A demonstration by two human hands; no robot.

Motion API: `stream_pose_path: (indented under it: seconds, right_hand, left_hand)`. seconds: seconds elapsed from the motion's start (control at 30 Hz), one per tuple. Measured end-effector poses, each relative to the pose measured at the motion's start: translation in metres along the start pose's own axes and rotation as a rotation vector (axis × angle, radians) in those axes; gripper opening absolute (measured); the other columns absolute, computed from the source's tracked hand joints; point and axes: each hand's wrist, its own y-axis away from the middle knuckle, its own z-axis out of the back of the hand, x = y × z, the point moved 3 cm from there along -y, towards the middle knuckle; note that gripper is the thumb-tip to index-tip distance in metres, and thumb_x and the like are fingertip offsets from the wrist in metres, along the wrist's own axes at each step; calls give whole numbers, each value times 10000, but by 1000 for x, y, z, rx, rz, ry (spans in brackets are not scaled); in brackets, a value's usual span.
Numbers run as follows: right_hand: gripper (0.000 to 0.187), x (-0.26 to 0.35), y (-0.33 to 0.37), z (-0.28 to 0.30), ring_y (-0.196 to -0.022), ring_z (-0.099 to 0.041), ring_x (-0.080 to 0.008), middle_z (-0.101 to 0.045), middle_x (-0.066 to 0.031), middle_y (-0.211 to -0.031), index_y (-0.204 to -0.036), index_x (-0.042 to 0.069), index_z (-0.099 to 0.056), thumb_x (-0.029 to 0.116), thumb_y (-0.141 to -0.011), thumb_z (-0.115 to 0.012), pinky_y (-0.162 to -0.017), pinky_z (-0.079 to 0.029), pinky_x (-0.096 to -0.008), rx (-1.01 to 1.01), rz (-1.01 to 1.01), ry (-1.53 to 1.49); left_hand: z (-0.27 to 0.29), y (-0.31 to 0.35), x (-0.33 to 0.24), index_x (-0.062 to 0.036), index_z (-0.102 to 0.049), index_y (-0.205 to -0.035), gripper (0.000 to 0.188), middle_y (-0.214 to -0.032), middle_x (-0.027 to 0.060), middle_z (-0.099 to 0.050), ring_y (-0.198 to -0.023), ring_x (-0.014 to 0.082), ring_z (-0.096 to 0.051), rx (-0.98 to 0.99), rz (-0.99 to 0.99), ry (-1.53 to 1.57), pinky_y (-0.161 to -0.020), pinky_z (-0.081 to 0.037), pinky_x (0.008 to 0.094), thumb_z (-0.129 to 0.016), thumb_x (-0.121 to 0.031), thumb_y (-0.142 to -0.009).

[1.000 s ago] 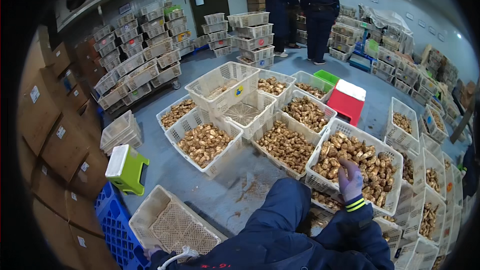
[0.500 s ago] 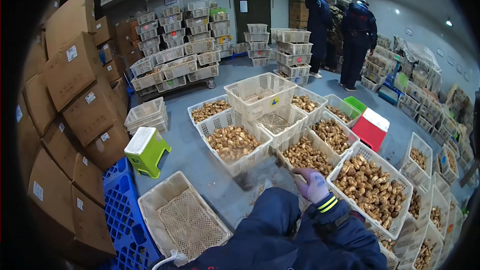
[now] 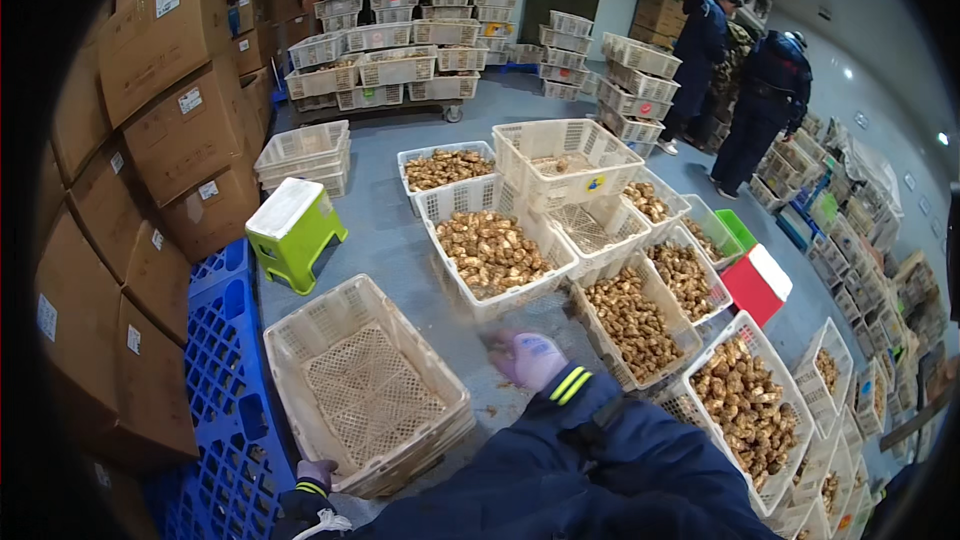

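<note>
My left hand [image 3: 317, 473], in a pale purple glove, is at the near left corner of a whitish plastic crate [image 3: 365, 395], its fingers bent at the rim. That crate holds nothing, has a lattice bottom and sits on top of another one. In a matching glove, my right hand [image 3: 532, 360] reaches over the floor between this crate and the filled ones; its fingers are smeared by motion. Just beyond it stands a crate of brown, knobbly produce [image 3: 490, 252]. More such produce fills the crates to its right, the closest being a large crate [image 3: 690, 410].
A green stool [image 3: 298, 240] with a white top stands left, near a blue plastic pallet [image 3: 235, 380] and stacked cardboard boxes [image 3: 165, 30]. A red stool [image 3: 755, 285] is at right. Crate stacks [image 3: 400, 65] line the back, where two people [image 3: 765, 105] stand.
My right hand has moved left, away from the filled crates. My left hand has come into view at the empty crate. The whole view has shifted and turned.
</note>
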Motion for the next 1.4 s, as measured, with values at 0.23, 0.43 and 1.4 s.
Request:
stream_pose_path:
  seconds: [0.23,0.43,1.4]
  right_hand:
    - [628,11,-32,-105,-919,-591,-372,-587,-237,-1020,-1246,-11,-381,419,-821,-554,-795,-467,-439,300,-145,307]
    - [467,-28,-37,-133,-950,-603,-353,-626,-205,-1011,-1157,20,-469,283,-790,-589,-789,-483,-438,377,-352,313]
    - [555,103,4,-15,-736,-612,-367,-623,-209,-767,-1225,57,-458,194,-702,-585,-635,-476,-457,32,-15,-104]
  left_hand:
    - [-39,13,-1,-210,-689,-990,233,-894,161,-662,-829,328,-647,56,-262,-60,-736,-514,370,-539,-240,-814]
    - [17,66,-44,19,-678,-861,318,-794,205,-660,-746,250,-657,38,2,360,-665,-515,350,-702,-252,-698]
    - [156,136,-92,97,-452,-1185,529,-1038,181,-596,-873,300,-627,-171,-264,1227,-770,-521,365,-459,3,-664]
